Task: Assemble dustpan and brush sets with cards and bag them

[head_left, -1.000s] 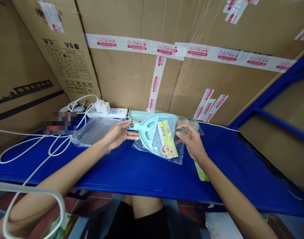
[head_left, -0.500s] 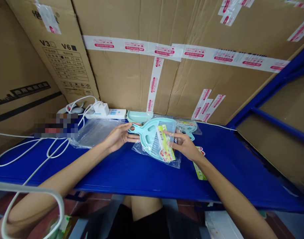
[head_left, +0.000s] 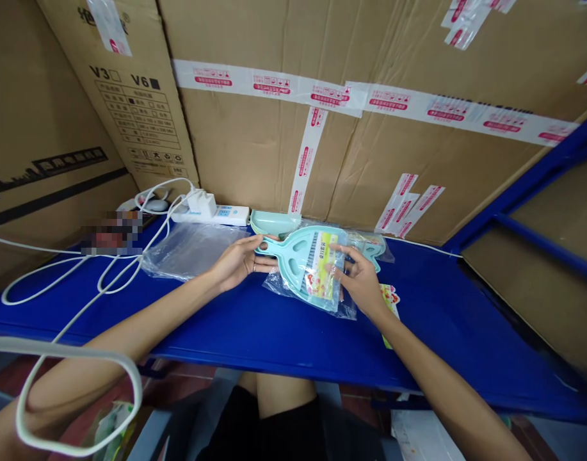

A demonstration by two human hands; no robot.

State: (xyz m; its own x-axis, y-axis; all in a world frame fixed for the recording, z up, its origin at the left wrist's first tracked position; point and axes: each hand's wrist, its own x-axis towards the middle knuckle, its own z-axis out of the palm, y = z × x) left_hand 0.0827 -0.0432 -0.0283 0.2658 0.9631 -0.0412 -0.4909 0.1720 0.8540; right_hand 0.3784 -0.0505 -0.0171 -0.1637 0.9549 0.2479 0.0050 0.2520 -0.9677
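A light blue toy-sized dustpan (head_left: 293,272) is held tilted above the table, its handle pointing left. My left hand (head_left: 236,262) is closed round the handle end, thumb on top. On the pan's ribbed face lies a yellow-green label card (head_left: 321,275) with printed pictures. My right hand (head_left: 363,282) pinches at the card's right edge and the pan's rim. Crumpled clear plastic shows under the pan. Behind it are another light blue tray-like piece (head_left: 274,223) and a bagged light blue piece (head_left: 370,246).
A second label card (head_left: 390,301) lies partly under my right forearm. To the left are a flat clear plastic bag (head_left: 192,250), a power strip (head_left: 233,214) and looped white cables (head_left: 104,282). Cardboard boxes (head_left: 255,147) wall the back of the blue table (head_left: 216,333).
The label card has turned from slanted to nearly upright on the dustpan, with my right fingers at its edge. My left hand keeps the handle. The camera view has shifted slightly.
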